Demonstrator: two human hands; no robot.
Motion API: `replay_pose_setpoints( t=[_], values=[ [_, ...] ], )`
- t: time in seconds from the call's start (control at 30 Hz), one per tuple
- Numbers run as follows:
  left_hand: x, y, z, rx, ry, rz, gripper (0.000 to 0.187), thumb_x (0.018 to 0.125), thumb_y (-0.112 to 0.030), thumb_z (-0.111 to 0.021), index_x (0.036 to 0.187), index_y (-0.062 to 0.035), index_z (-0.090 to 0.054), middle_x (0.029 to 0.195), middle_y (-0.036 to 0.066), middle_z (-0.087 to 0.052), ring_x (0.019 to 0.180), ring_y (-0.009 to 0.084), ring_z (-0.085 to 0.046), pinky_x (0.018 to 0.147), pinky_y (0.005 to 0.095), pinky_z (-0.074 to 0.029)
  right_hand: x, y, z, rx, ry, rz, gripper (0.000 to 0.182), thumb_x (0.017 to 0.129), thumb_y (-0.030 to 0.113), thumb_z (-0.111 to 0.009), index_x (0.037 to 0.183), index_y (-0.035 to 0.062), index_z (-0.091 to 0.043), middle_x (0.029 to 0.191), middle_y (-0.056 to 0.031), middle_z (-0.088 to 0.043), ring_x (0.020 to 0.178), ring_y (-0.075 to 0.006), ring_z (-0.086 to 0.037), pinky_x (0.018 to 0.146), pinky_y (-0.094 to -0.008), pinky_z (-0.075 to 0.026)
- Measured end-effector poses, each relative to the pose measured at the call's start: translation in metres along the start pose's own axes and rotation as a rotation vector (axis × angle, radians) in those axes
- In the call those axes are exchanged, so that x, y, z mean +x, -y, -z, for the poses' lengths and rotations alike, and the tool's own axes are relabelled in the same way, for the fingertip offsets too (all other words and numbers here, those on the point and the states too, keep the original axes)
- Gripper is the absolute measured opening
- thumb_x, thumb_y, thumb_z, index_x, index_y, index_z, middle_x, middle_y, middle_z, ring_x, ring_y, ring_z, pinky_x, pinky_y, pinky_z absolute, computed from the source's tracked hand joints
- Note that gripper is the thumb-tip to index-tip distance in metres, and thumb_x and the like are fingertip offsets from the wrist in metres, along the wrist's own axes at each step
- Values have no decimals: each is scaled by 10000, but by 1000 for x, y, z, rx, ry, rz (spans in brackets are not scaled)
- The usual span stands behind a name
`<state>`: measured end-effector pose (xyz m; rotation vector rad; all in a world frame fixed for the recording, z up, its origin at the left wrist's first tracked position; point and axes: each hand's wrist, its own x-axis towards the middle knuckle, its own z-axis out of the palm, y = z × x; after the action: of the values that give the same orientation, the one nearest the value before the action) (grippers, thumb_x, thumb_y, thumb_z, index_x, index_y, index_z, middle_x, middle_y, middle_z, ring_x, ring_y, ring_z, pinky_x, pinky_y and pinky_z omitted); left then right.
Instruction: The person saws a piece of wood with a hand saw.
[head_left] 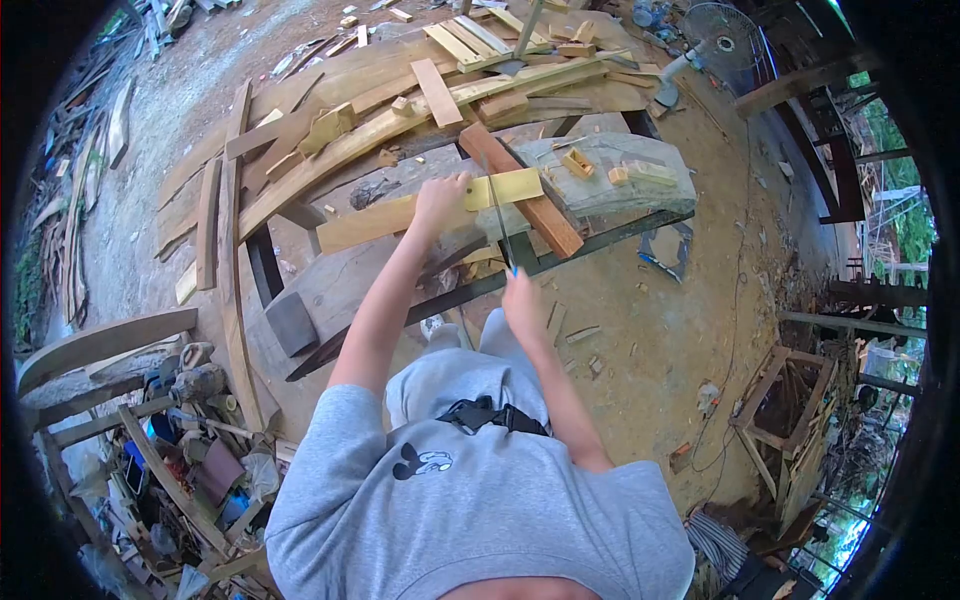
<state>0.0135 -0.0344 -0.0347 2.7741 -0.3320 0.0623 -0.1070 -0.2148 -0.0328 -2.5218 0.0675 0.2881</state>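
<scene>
A pale board (pixel 368 222) lies across a thick reddish-brown block (pixel 552 225) on a worn wooden bench (pixel 610 207). My left hand (pixel 440 203) grips the board near its middle, fingers over the top edge. Below the board, my right hand (pixel 522 300) is closed around the handle of a handsaw (pixel 503 226); a bit of blue shows at the grip. The thin dark blade crosses the board between my left hand and its right end, and its tip reaches past the far edge.
Small yellow wood blocks (pixel 577 163) sit on the bench's right part. Planks and offcuts (pixel 350 150) pile up beyond it. A dark square block (pixel 291 323) rests at the bench's left end. A fan (pixel 722 43) stands at the far right, and a wooden frame (pixel 790 400) nearer.
</scene>
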Motion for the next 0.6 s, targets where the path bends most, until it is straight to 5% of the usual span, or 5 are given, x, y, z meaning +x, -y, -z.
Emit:
replay_pose_setpoints(
  t=[0.13,0.3,0.6],
  values=[
    [1,3,-1,-9,5,-7,406,577,-296,-631,872,-51,-496,793,133,-596,712,297,-590,607,394,-465,58,29,-4,-21,-66,67,264,872,234,-384,827,13,-522,715,-237,-569,698,-402,-560,592,-486,-432],
    [7,12,-12,-34,-35,-20,326,563,-265,-623,790,-56,-517,708,131,-599,661,279,-599,575,382,-471,-14,-2,4,-103,24,-14,226,864,203,-399,855,5,-510,677,-233,-566,676,-396,-564,580,-482,-431],
    [3,0,5,-28,28,33,327,534,-246,-613,779,-56,-510,693,135,-594,655,285,-597,572,382,-470,47,19,-4,-48,-82,138,223,866,203,-384,837,19,-507,669,-229,-565,669,-402,-562,561,-497,-421]
  ],
)
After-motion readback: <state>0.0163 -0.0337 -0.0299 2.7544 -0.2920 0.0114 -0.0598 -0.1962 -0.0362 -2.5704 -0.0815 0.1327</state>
